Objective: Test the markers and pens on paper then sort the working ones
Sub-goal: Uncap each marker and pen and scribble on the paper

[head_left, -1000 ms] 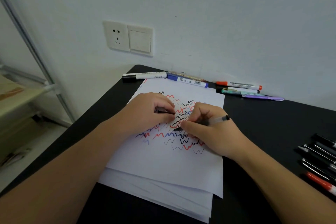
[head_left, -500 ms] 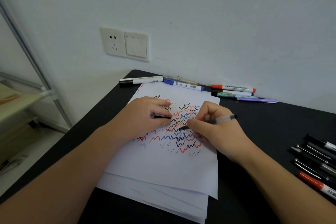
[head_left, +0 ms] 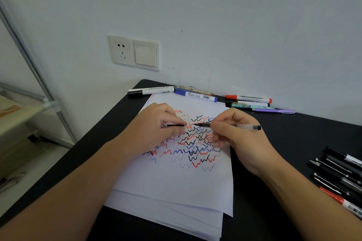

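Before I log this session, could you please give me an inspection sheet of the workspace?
Surface: black table, with a stack of paper, top sheet covered in red, blue and black squiggles.
Job's things: clear pen, uncapped; black cap; markers along the wall; pens at the right edge.
Clutter: nothing seen.
Hands: left hand holds the cap; right hand holds the pen, tip facing the cap.
Cables: nothing seen.
Surroundings: wall socket and switch; metal rack at left.

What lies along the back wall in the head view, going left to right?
Black-capped marker → blue marker → red marker → purple pen.
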